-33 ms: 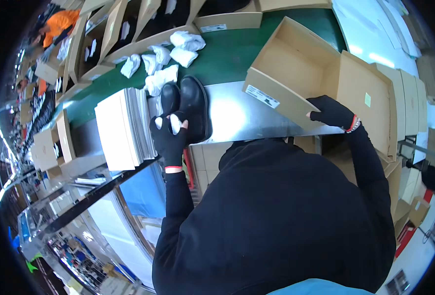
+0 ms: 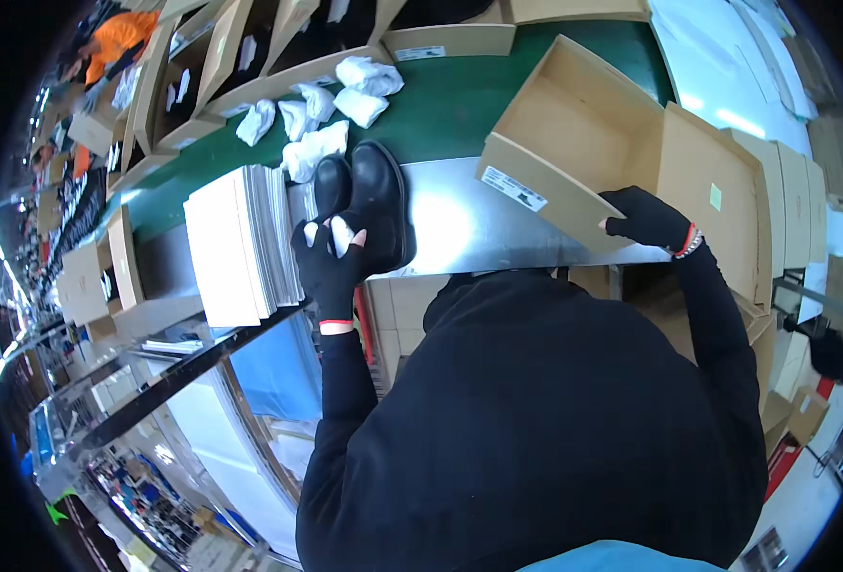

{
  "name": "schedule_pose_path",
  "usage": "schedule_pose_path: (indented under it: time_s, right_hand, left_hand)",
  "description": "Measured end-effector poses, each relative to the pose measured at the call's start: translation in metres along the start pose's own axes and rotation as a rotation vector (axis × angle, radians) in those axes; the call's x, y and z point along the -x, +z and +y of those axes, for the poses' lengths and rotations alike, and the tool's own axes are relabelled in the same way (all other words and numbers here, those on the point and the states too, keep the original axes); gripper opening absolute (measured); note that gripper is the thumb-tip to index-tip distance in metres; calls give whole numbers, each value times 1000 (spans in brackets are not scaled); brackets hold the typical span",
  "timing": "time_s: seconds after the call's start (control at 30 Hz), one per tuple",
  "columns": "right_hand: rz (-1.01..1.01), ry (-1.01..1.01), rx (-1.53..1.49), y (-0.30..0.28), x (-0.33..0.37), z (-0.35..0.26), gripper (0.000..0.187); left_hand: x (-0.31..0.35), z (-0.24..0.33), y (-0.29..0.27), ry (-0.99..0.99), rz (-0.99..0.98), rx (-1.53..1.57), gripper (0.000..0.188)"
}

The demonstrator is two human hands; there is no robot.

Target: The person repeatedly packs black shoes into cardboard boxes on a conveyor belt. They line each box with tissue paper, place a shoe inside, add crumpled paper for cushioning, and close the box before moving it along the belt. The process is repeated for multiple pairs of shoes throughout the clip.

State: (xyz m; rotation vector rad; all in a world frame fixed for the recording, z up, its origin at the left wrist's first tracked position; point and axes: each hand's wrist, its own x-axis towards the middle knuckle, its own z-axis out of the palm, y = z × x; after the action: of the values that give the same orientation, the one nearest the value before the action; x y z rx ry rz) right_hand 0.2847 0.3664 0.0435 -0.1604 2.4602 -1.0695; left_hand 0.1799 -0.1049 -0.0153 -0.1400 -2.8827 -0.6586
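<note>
A pair of glossy black boots (image 2: 375, 195) lies on the metal tabletop, toes pointing away from me. My left hand (image 2: 330, 272), in a black fingerless glove, is closed on their near ends, and white shows at its fingers. To the right, an open tan cardboard box (image 2: 574, 203) stands tilted, its lid folded out. The gloved right hand (image 2: 645, 221) grips the near edge of the box's front wall, its thumb outside and its other fingers partly hidden. I see nothing inside the box.
Left of the boots leans a stack of white sheets (image 2: 226, 250). Several crumpled white paper wads (image 2: 314, 148) lie on the green belt (image 2: 440, 105). Open boxes with black footwear (image 2: 250, 62) line the far side. A person in orange (image 2: 121, 36) is at far left.
The view has shifted very slightly. Both hands, the boots and the box keep their places.
</note>
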Motion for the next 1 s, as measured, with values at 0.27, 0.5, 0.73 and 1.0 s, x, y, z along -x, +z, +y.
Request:
schedule_pose_path:
  time_s: [0.27,0.5,0.73,1.0]
  right_hand:
    - [-128,240,-41,-29,-14,-24,39]
    - [-344,208,-103,26,-28,26,59]
    - [-353,185,104,79,-62,-30,60]
    - [-430,-85,220,92,-103,22,34]
  left_hand:
    - [15,-17,-41,64,198,380,11]
    - [85,-135,-98,-422,674,314,35]
    - [134,-218,-181,-645,955,-161,36]
    - [113,-317,-222,-1024,371,-215,36]
